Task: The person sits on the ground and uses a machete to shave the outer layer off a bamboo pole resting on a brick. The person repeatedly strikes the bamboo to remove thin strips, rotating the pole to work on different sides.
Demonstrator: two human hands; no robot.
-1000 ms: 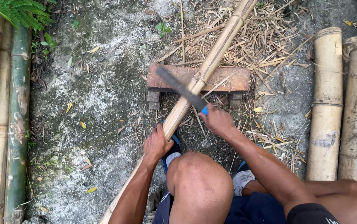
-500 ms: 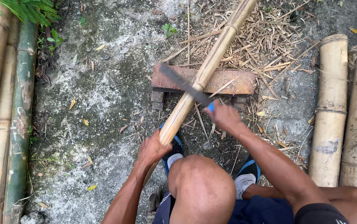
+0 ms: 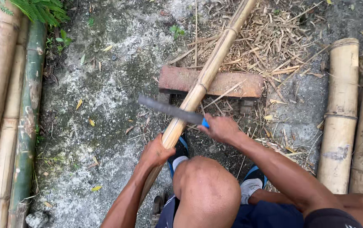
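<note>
Both hands closed in grips.
Left hand (image 3: 156, 153) is wrapped low; right hand (image 3: 221, 128) is clenched, arm extended.

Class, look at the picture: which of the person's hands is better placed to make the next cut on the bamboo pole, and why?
The right hand, probably: it holds the knife with the blade lying across the bamboo pole. The left hand grips the pole lower down, steadying it on the brick.
</note>
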